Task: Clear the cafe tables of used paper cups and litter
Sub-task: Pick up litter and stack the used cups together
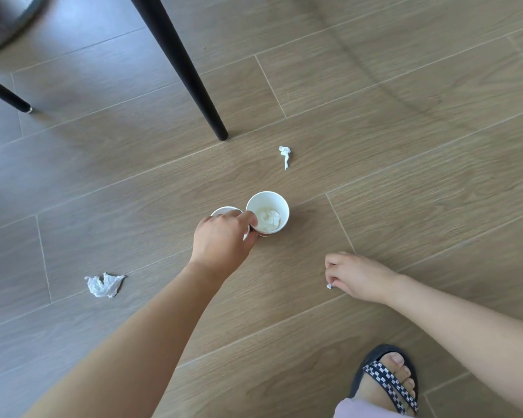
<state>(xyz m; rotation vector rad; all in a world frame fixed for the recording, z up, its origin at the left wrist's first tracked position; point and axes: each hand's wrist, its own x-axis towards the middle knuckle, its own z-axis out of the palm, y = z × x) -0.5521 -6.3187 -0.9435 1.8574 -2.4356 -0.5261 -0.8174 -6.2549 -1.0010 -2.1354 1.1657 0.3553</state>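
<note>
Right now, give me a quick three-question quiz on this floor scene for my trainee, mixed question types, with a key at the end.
1. What does the left hand hold? A) a chair leg B) paper cups C) a sandal
2. True or false: the crumpled tissue lies on the wooden floor, apart from both hands.
3. Fill in: the right hand pinches a small white ____.
Key: 1 B; 2 true; 3 scrap.
</note>
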